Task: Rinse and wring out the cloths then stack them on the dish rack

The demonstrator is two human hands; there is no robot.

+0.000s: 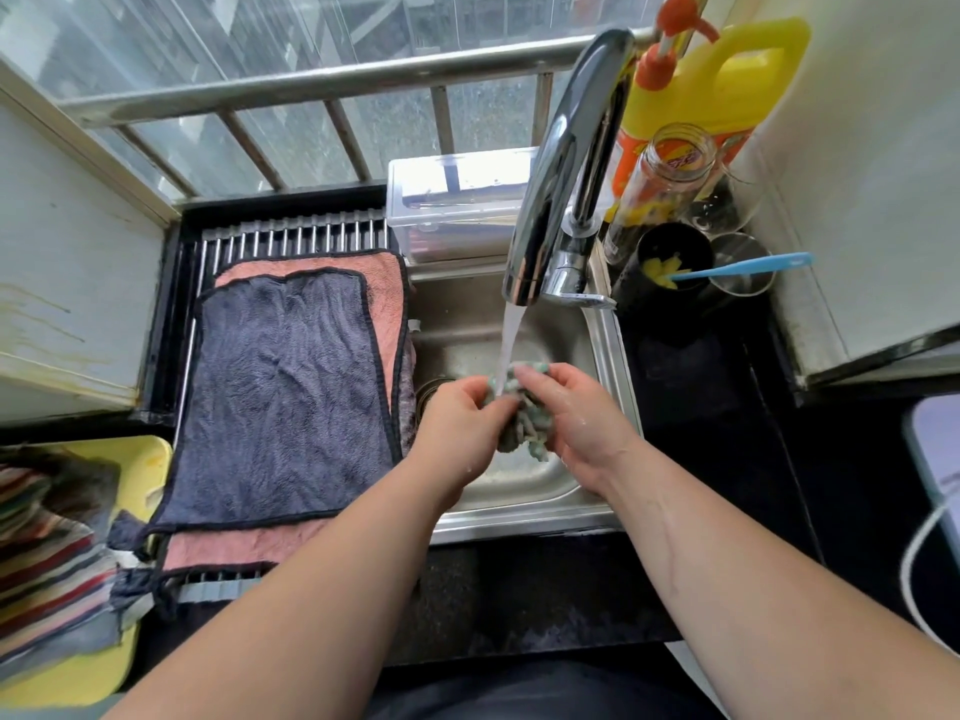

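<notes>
Bare forearms reach in from 6 o'clock over the dark counter [519, 605]; left hand [462, 426] and right hand [579, 420] meet above the sink [519, 519], fingers [537, 379] curled round a bunched green cloth [525, 420] under water running from the tap [566, 163] at 12 o'clock; at 9 o'clock of the sink, a grey cloth [291, 397] lies flat on a pink cloth [387, 288] on the dish rack [291, 233]; striped cloths [47, 553] sit at 8 o'clock.

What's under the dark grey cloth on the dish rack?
Under the dark grey cloth lies a pink cloth, showing along its far, right and near edges. The dish rack bars show beyond both. Anything else between them is covered.
</notes>
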